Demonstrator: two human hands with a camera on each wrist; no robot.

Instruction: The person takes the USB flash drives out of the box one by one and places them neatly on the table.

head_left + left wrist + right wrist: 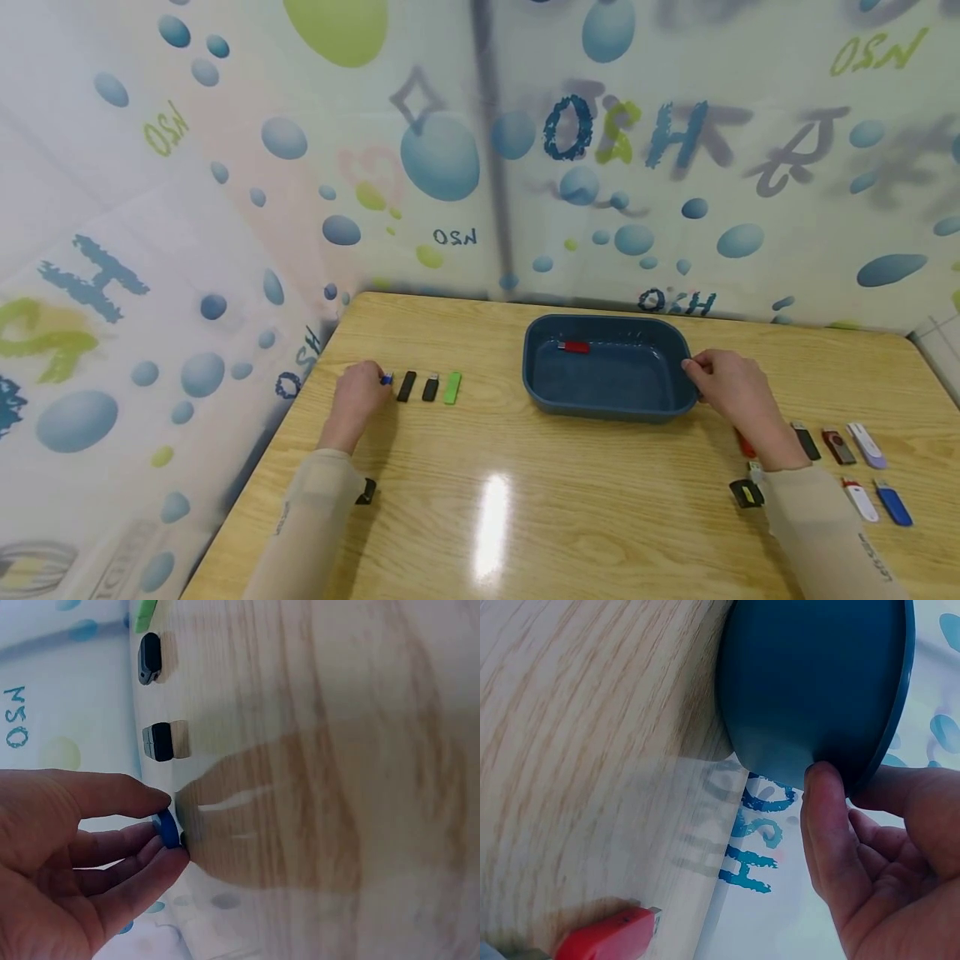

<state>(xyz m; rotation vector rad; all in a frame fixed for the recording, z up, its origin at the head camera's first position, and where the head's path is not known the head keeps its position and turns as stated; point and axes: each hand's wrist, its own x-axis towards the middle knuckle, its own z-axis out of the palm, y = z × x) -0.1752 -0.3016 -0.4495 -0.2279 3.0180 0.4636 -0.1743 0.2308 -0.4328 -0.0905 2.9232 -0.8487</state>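
At the left end of a short row, my left hand (358, 398) pinches a blue USB stick (168, 829) between thumb and fingertips, close over the wooden table; in the head view the fingers hide most of it. To its right lie two black USB sticks (406, 386) and a green USB stick (452, 388). My right hand (729, 385) grips the right rim of a dark blue plastic bin (600, 408), thumb and fingers on either side of its wall. Inside the bin a red USB stick (576, 347) lies near the back left.
Around the right forearm lie several more USB sticks, among them a red one (607, 934), a brown one (837, 447), a white-and-purple one (866, 444) and a blue one (894, 503). A patterned curtain (442, 250) stands behind and left of the table (585, 508).
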